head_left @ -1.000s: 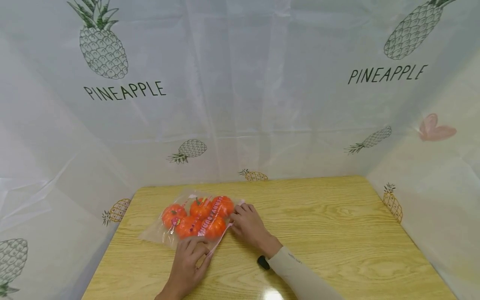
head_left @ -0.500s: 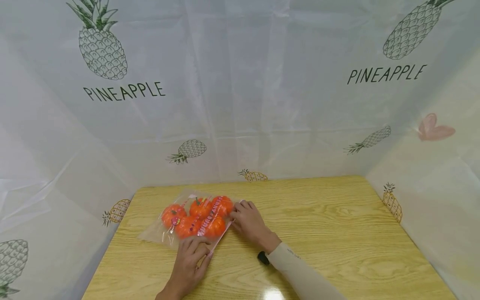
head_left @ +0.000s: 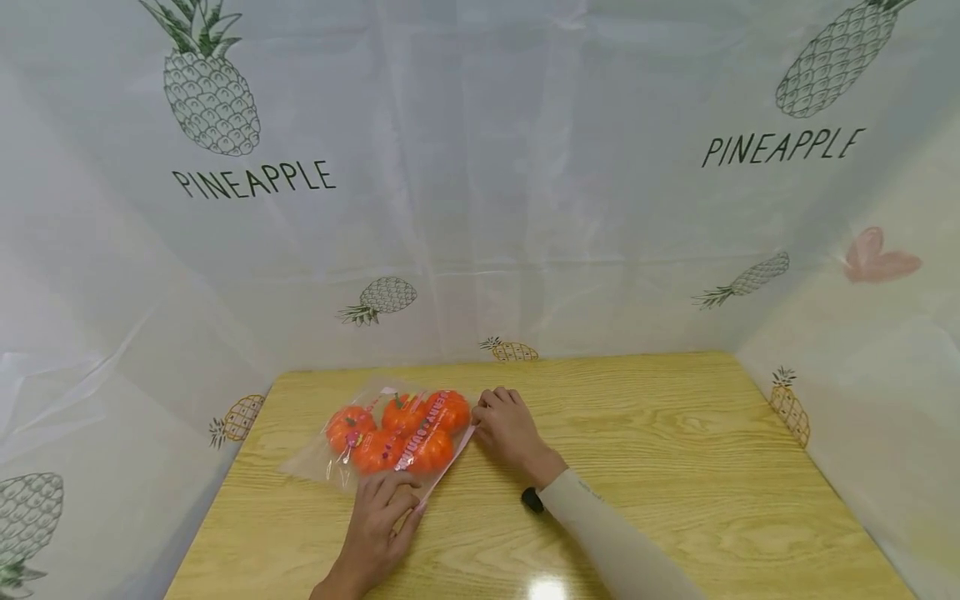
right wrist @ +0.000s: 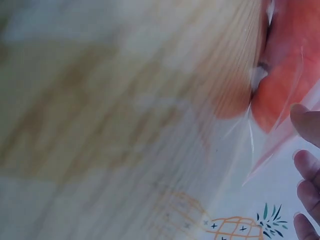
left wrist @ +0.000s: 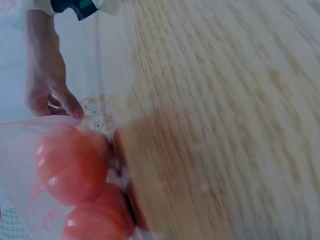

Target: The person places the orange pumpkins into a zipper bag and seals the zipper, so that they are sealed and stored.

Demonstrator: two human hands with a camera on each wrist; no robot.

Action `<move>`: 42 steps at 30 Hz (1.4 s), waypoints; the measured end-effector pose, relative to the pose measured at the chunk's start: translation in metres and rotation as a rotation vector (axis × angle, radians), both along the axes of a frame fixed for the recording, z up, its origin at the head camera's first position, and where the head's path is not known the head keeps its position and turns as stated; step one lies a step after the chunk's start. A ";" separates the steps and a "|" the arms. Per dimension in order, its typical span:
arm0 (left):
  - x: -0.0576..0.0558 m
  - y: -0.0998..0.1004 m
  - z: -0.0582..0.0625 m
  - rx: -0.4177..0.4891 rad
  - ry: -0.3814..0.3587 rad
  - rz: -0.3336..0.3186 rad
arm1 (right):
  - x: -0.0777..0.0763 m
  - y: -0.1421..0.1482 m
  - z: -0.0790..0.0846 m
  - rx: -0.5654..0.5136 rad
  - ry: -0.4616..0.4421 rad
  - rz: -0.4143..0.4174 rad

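A clear zip bag (head_left: 341,477) with pink lettering lies on the table's left side, holding several small orange pumpkins (head_left: 377,450) with green stems. My left hand (head_left: 378,521) holds the near corner of the bag, its fingers over the plastic and thumb by the pink zip edge. At the far end of that edge, my right hand (head_left: 510,429) pinches the plastic between thumb and fingers. In the left wrist view, the right hand (left wrist: 50,90) grips the bag's rim above the pumpkins (left wrist: 72,165). The right thumb (right wrist: 305,122) lies against the bag in the right wrist view.
A wood-grain table (head_left: 660,450) carries the bag. White curtains (head_left: 510,208) printed with pineapples enclose its back and sides. A small black object (head_left: 532,500) sits at the right wrist, beside the beige sleeve (head_left: 615,533).
My right hand has moved slightly right and away from me along the bag's zip edge, and that edge looks straighter. The left hand and the pumpkins stay almost where they were.
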State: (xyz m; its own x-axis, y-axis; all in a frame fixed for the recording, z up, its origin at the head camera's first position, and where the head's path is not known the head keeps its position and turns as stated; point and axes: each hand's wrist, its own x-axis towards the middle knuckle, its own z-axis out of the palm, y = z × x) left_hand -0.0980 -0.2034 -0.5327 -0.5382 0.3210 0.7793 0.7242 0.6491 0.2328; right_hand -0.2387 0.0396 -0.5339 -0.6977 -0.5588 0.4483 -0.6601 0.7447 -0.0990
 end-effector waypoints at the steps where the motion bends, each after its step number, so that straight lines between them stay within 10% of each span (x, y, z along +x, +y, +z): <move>1: 0.000 0.000 0.000 0.002 0.002 -0.004 | -0.001 0.000 0.000 -0.002 -0.006 0.001; 42: 0.002 -0.001 -0.007 -0.023 -0.036 -0.002 | -0.037 0.015 -0.005 -0.061 -0.212 -0.133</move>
State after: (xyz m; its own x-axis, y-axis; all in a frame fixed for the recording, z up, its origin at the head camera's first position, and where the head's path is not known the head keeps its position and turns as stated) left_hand -0.0964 -0.2041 -0.5400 -0.5651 0.3403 0.7516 0.7171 0.6530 0.2436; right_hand -0.2755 0.0547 -0.5388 -0.8453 -0.4321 0.3141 -0.5163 0.8119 -0.2725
